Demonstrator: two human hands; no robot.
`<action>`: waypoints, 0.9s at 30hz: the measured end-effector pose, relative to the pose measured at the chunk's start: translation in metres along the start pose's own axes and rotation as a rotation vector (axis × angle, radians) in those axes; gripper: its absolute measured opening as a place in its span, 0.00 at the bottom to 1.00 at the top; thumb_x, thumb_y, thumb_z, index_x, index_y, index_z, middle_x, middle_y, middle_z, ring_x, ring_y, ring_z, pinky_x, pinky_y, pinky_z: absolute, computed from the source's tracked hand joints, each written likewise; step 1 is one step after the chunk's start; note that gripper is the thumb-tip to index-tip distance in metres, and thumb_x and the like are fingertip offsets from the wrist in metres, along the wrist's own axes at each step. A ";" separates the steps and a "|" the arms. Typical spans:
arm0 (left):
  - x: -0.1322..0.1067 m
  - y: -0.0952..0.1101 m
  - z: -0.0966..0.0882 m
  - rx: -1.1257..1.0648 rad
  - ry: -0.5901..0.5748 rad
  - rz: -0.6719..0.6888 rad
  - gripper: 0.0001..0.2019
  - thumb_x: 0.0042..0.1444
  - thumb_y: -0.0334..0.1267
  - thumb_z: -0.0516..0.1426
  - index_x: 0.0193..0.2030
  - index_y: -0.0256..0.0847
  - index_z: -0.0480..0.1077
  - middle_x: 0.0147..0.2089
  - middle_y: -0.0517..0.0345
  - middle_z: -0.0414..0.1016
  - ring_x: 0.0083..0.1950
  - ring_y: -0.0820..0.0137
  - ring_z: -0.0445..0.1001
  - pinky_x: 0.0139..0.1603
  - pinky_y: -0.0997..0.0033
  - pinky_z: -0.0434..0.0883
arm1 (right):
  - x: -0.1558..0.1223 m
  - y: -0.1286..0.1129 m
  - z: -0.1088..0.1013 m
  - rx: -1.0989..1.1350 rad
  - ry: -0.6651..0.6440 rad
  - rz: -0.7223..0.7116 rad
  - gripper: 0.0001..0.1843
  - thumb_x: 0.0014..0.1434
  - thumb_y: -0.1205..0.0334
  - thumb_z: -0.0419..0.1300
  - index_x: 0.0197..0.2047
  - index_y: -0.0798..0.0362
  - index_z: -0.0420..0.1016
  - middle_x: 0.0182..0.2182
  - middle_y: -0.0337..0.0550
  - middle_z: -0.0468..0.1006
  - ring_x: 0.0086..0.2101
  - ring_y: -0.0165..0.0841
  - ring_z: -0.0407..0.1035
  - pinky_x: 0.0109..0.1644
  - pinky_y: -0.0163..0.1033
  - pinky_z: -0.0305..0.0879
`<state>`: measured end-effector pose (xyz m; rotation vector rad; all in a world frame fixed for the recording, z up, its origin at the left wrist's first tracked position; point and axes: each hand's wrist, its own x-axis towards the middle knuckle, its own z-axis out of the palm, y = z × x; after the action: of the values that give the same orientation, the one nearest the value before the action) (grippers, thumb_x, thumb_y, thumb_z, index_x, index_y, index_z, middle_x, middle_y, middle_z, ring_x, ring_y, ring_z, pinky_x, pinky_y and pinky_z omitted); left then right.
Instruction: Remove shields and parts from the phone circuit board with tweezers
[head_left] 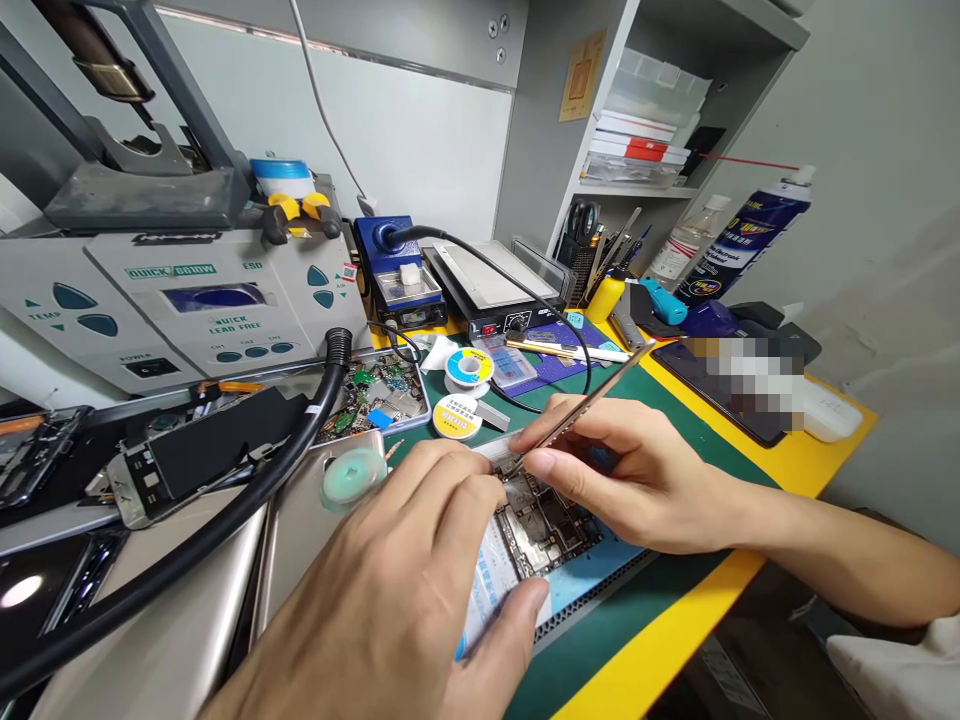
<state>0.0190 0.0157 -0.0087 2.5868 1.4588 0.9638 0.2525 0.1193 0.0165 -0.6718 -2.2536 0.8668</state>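
- Near centre, board (536,540) lies flat on blue pad (600,570).
- Right hand (637,470) pinches tweezers (592,400), lower end down at board's far side.
- Left hand (420,570) over board's left side, thumb spread from fingers; cannot tell whether fingertips grip.
- Farther left: white spool (469,370).

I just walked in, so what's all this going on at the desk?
A person is working by hand on a small circuit board lying on a blue and white pad. The right hand holds a thin metal tool, perhaps tweezers, slanting down to the board; whether its tip touches is hard to tell. The left hand curls over the board's left side. Beyond them stand two spools and a heating plate.
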 end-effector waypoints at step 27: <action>0.013 -0.002 0.012 -0.094 0.093 -0.109 0.17 0.60 0.44 0.71 0.52 0.47 0.76 0.55 0.47 0.84 0.62 0.49 0.84 0.61 0.51 0.87 | -0.002 0.001 -0.009 0.480 0.412 0.143 0.04 0.63 0.68 0.76 0.40 0.51 0.89 0.25 0.35 0.76 0.22 0.27 0.62 0.26 0.37 0.54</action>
<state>0.0290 0.0304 -0.0122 2.4008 1.5176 1.1233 0.2605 0.1228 0.0205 -0.7097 -1.5712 1.1657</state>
